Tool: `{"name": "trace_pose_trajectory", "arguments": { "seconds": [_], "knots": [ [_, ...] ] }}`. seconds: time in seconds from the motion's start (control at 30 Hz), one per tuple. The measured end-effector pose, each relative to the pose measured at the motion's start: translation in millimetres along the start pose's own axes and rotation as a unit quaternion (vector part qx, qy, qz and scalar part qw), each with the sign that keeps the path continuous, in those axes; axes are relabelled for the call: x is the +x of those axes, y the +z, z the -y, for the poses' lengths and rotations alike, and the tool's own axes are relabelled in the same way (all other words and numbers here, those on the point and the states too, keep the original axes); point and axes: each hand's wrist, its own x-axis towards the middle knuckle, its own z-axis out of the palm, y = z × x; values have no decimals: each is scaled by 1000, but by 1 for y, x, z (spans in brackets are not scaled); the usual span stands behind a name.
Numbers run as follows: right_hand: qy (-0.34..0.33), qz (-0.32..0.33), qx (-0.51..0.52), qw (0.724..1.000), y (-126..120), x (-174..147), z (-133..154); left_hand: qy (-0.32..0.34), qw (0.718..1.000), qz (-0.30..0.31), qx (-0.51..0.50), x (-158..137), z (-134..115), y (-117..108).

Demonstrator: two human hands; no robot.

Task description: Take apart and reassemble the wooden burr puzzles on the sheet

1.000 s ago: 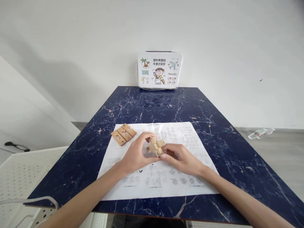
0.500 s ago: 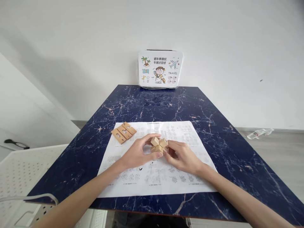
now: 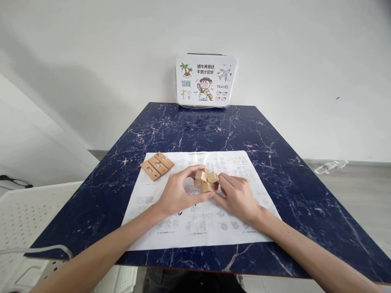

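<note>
A light wooden interlocking puzzle [image 3: 207, 186] with blocky ends is held over the printed sheet [image 3: 171, 240]. My left hand [image 3: 180, 189] curves around its left side, thumb at the near edge and index finger at the far edge. My right hand [image 3: 238, 197] pinches it from the right, with some fingertips hidden behind the blocks. To the left of my left hand, several flat wooden pieces [image 3: 157, 166] with slots and printed digits lie side by side on the sheet's upper left corner.
A white case [image 3: 206, 81] with cartoon prints stands at the back of the blue marbled table [image 3: 201, 140], against the wall. White perforated furniture [image 3: 27, 219] and a cable [image 3: 39, 247] are at lower left. A clear plastic item [image 3: 331, 167] lies beyond the table's right edge.
The wooden puzzle has turned in my hands and its blocks look more spread apart. My right-hand fingers have shifted their hold. The whole view has tilted slightly.
</note>
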Motion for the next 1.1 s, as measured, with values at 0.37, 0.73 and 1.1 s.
{"name": "trace_pose_trajectory", "arguments": {
  "seconds": [0.37,0.73,1.1],
  "knots": [
    [49,70,167,982,-4,4,-5,-29,999,-8,-34,-4,-4,2],
    [145,309,517,785,-25,10,3,8,986,105,-132,-5,6,-12],
    [146,317,619,703,-23,12,1,24,975,139,-174,-3,5,-13]
  ]
}}
